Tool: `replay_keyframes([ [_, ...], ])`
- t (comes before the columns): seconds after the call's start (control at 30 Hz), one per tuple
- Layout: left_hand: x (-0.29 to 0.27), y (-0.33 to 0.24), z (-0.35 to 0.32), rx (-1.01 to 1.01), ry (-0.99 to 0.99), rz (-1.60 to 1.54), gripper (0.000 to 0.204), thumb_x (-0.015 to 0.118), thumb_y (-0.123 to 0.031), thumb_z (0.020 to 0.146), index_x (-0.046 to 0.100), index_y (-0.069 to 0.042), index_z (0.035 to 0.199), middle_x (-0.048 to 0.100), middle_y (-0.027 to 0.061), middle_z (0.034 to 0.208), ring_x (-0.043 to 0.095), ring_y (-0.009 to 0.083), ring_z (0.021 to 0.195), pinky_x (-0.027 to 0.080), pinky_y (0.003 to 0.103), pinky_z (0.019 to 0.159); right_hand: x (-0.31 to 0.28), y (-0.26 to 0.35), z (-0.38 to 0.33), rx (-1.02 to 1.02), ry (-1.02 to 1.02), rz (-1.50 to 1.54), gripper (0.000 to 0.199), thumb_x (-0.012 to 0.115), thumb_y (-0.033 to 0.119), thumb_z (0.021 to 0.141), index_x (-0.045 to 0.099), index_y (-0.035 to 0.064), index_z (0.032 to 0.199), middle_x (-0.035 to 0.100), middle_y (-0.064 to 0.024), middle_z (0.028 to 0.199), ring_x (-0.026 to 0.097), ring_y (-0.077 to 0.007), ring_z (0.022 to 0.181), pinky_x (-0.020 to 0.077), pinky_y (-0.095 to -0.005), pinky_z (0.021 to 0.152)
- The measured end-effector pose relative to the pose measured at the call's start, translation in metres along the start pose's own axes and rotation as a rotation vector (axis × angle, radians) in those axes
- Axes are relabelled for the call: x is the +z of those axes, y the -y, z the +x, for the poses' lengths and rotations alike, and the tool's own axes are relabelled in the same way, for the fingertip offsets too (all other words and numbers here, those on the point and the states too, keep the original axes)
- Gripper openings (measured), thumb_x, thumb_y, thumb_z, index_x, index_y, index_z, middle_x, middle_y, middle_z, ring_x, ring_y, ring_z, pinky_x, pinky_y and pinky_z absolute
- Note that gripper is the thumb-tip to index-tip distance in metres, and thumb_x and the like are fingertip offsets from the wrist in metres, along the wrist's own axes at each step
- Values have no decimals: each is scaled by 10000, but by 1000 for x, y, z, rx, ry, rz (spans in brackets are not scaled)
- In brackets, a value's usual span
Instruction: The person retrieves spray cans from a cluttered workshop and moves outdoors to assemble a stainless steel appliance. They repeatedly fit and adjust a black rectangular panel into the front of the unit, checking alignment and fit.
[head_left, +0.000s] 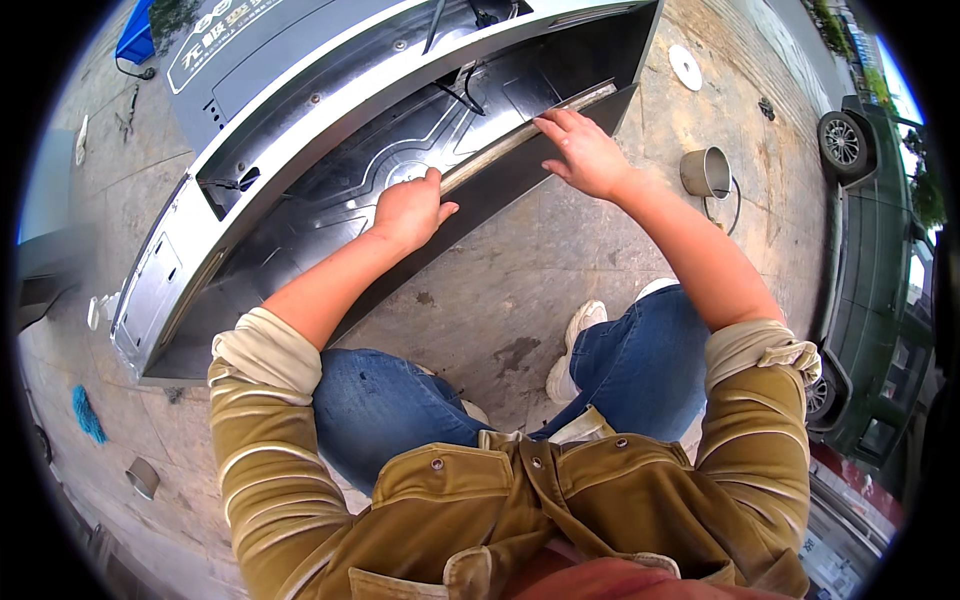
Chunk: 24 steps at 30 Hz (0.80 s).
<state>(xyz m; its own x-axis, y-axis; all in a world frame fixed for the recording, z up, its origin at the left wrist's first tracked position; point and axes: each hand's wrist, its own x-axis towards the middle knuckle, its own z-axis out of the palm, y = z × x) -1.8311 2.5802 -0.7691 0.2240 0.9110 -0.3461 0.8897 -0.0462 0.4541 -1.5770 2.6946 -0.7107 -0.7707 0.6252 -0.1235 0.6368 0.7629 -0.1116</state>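
At 12 o'clock, the strip [490, 159] lies along the metal housing [340, 180]. Left hand [408, 210] curls at its edge, grip unclear; right hand [585, 155] rests open upon it. Uneven pressure may cause slippage.

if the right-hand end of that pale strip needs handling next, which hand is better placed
Probably the right hand: its fingertips are at the pale strip, close to that end. The left hand is farther down the strip, so the right hand would have less far to go.
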Motion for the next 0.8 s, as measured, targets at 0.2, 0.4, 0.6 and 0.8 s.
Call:
replay_keyframes([
  [0.2,-4,8,1,58,-1,-53,433,654,-318,835,482,36,1015,649,186,804,645,352,764,511,432,664,-95,-78,-60,451,-8,-101,457,655,250,820,555,18,1200,567,-179,1186,550,-322,1100,438,-377,946],
  [0.4,-1,3,6,5,12,-90,407,682,-329,810,487,1,946,625,209,759,625,386,733,486,463,641,-51,-167,-73,759,-81,244,522,646,284,838,526,-25,1240,551,-204,1255,560,-272,1147,434,-358,963],
  [0.6,-2,-15,2,-73,-4,-70,395,708,-317,784,489,-18,921,611,176,735,619,360,697,488,430,612,35,-252,-58,677,-97,441,790,732,288,760,354,-63,1358,509,-195,1317,483,-264,1243,407,-347,995],
  [0.8,0,-18,4,-151,-36,-29,389,749,-289,735,515,-37,916,579,124,695,595,324,646,477,404,578,62,-263,-14,534,-74,697,848,799,197,691,350,41,1394,504,-167,1331,463,-284,1259,422,-402,981],
])
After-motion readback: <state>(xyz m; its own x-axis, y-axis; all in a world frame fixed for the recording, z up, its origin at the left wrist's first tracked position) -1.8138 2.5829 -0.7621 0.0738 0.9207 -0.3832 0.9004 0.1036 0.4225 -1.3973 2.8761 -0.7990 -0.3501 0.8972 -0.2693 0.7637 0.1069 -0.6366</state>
